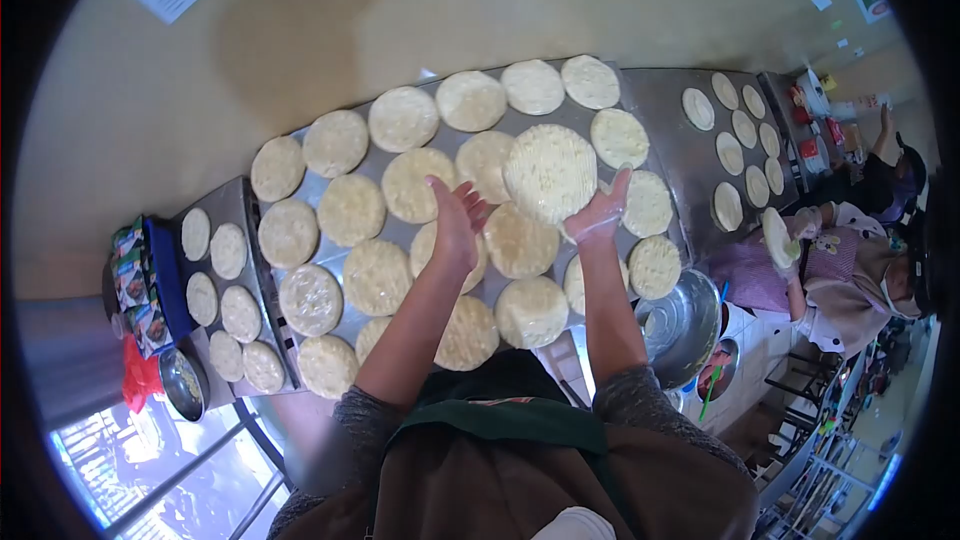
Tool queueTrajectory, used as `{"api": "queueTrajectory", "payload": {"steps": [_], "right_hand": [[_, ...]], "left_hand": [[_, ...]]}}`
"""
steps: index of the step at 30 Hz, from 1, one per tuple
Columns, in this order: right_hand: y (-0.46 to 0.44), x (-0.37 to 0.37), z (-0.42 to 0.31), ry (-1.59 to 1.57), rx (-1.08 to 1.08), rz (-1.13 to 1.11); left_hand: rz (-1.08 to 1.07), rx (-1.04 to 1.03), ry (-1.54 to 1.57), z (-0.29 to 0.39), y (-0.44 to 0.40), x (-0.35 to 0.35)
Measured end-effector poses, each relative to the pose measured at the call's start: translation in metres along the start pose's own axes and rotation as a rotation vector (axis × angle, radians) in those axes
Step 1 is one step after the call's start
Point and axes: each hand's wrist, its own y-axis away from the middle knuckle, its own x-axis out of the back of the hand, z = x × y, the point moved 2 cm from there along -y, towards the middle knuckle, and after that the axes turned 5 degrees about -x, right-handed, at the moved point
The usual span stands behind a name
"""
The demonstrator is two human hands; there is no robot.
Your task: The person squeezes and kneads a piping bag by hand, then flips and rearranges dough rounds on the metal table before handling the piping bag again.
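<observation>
A round flat piece of dough (549, 173) rests on my right hand (604, 212), raised above a metal griddle (385, 240). The thumb and part of the palm show at its lower right edge. To the left, my left hand (459, 220) is held up with its fingers apart and nothing in it, over the dough rounds. Several pale rounds, such as one at the top left (335, 143) and one near my body (531, 313), lie in rows on the griddle beneath both hands.
A large metal bowl (684, 328) stands right of my right forearm. More rounds lie on a right griddle (690, 180) and a left griddle (240, 210). At the right, a co-worker (840, 270) holds a dough round (776, 237). A smaller bowl (184, 385) is lower left.
</observation>
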Motion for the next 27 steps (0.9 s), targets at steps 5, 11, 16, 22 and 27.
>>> {"api": "queueTrajectory", "payload": {"steps": [5,11,16,22,27], "right_hand": [[-0.062,0.047,-0.081,0.085,0.026,-0.028],[-0.122,0.090,-0.104,0.229,-0.092,0.208],[-0.146,0.117,-0.108,0.485,-0.011,0.404],[-0.116,0.098,-0.114,1.641,0.274,0.637],[-0.076,0.064,-0.082,1.508,0.302,0.431]], "left_hand": [[0.306,0.038,-0.001,-0.045,-0.046,0.003],[0.445,0.129,-0.040,-0.052,-0.066,-0.004],[0.478,0.187,-0.093,-0.057,-0.083,-0.005],[0.486,0.187,-0.080,-0.053,-0.086,-0.017],[0.489,0.082,0.074,-0.048,-0.086,-0.025]]}}
